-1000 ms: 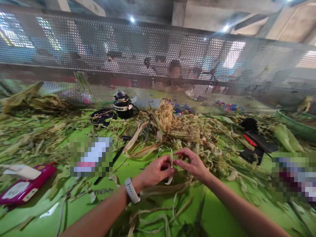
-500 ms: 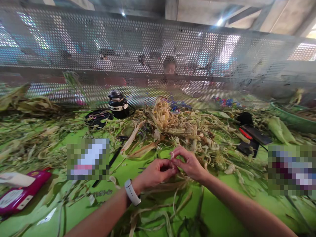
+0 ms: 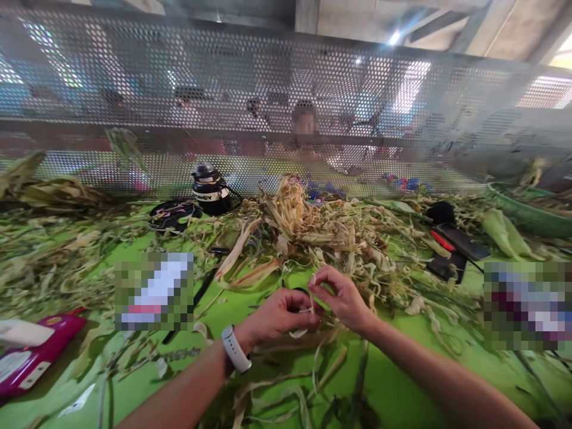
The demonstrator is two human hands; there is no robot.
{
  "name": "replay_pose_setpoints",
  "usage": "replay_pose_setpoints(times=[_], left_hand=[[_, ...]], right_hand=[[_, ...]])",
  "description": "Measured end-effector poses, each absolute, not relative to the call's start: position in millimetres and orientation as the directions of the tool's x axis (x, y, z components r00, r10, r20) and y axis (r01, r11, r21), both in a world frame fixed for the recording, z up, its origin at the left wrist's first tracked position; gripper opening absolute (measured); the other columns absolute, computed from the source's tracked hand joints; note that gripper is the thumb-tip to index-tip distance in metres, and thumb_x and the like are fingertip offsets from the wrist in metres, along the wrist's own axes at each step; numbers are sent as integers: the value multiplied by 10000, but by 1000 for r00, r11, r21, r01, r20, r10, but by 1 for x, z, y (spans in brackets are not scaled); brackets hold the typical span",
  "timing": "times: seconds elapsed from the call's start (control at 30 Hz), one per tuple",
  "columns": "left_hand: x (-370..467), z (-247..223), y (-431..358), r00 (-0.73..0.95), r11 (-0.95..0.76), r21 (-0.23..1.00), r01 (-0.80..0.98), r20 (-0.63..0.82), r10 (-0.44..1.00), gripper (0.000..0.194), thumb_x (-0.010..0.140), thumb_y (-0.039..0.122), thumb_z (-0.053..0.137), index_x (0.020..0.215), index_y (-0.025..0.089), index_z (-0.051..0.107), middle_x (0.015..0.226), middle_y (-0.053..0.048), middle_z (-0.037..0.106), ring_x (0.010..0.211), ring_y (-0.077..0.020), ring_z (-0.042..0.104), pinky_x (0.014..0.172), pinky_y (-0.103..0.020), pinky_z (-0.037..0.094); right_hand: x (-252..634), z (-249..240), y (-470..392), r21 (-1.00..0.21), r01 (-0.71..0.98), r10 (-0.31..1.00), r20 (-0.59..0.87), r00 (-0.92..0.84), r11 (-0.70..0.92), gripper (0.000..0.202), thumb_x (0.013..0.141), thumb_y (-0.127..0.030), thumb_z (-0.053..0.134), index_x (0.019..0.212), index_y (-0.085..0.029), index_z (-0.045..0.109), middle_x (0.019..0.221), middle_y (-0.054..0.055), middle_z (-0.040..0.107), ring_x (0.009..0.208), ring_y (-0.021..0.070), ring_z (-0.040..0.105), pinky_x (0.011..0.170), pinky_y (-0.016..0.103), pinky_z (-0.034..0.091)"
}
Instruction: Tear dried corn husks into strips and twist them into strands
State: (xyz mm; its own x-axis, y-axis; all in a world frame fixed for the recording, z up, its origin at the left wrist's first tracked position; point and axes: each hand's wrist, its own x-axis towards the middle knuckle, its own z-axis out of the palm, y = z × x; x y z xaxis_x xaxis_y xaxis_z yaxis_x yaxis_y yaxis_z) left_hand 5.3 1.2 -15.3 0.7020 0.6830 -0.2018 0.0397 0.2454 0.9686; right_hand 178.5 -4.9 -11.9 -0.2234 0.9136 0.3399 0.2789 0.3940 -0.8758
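My left hand point(image 3: 283, 314), below a white wristband point(image 3: 236, 350), pinches a thin pale strip of dried husk point(image 3: 311, 302) between thumb and fingers. My right hand point(image 3: 344, 301) grips the strip's upper end, so it runs upright in the small gap between both hands. Whether a larger piece sits inside the left fingers is hidden. Just beyond the hands lies a heap of dried corn husks point(image 3: 322, 232), topped by a pale upright bundle of strips point(image 3: 289, 208). Long curled husk strips point(image 3: 286, 396) lie on the green tabletop point(image 3: 379, 381) nearer to me.
A black jug point(image 3: 211, 189) stands at the back beside a dark round item point(image 3: 174, 214). A magenta device point(image 3: 49, 351) is at left, dark phone-like objects point(image 3: 460, 241) and a green basin point(image 3: 527, 208) at right. A perforated metal screen point(image 3: 250, 71) rises behind; people sit beyond it.
My hands have drawn slightly apart, and more of the pale strip shows between them. The right hand stays near the same spot. The view has shifted a little.
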Motion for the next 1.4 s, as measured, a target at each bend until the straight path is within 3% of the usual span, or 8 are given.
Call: replay_pose_setpoints(times=[0.17, 0.5, 0.6, 0.77, 1.1, 1.23, 1.3, 1.4], left_hand=[[3, -15, 3, 733, 227, 972, 64, -200, 650, 363, 648, 399, 731, 847, 101, 671, 635, 11, 571, 551, -72, 429, 537, -197, 322], [5, -17, 4, 691, 224, 974, 40, -189, 698, 334, 636, 421, 733, 758, 121, 652, 621, 26, 558, 544, -71, 431, 524, -194, 315], [6, -14, 6, 652, 223, 975, 12, -177, 738, 365, 672, 466, 692, 776, 119, 658, 636, 4, 574, 568, -89, 459, 550, -212, 343], [5, -13, 8, 612, 230, 972, -48, -153, 776, 351, 687, 475, 679, 720, 127, 646, 655, -20, 606, 573, -97, 486, 575, -228, 375], [7, -21, 7, 634, 260, 965, -43, -175, 754, 391, 642, 487, 712, 710, 108, 641, 569, -4, 592, 528, -97, 487, 547, -234, 366], [9, -20, 8, 562, 305, 940, -153, -171, 809, 361, 640, 456, 728, 685, 114, 624, 570, 3, 593, 514, -84, 500, 537, -216, 383], [8, -20, 10, 482, 323, 921, -218, -186, 856, 346, 635, 438, 740, 708, 123, 619, 574, 3, 603, 511, -90, 524, 527, -210, 397], [8, -19, 11, 390, 339, 896, -285, -215, 895, 337, 619, 420, 757, 755, 142, 621, 544, 30, 585, 452, -80, 498, 458, -194, 381]], right_hand=[[178, -15, -3, -885, 306, 935, 313, -164, 350, 125, 817, -259, 571, 728, -180, 533, 735, 5, 526, 701, 137, 507, 666, 260, 416], [185, -11, 0, -921, 278, 955, 226, -192, 274, 173, 846, -341, 539, 819, -169, 533, 715, -9, 535, 670, 121, 512, 624, 229, 417], [188, -5, 1, -847, 403, 926, 243, -288, 347, 215, 885, -360, 478, 829, -168, 557, 752, 9, 561, 708, 130, 527, 648, 235, 413], [190, -3, 1, -636, 598, 873, 341, -349, 488, 410, 908, -402, 420, 571, -178, 482, 576, -11, 462, 582, 126, 439, 573, 248, 348], [187, -11, 1, -620, 577, 844, 447, -297, 532, 357, 907, -338, 442, 579, -195, 437, 601, -8, 453, 599, 137, 454, 554, 242, 377], [191, -10, 2, -606, 595, 822, 539, -182, 529, 89, 864, -285, 515, 841, -200, 527, 856, 55, 558, 846, 193, 537, 740, 317, 452], [194, -8, 1, -525, 623, 746, 650, -145, 579, 149, 835, -228, 546, 978, -208, 511, 1013, 92, 547, 1013, 233, 498, 872, 395, 415], [195, -4, -4, -421, 601, 683, 663, -307, 680, 176, 810, -146, 530, 969, -221, 529, 961, 75, 567, 990, 233, 508, 890, 414, 402]])
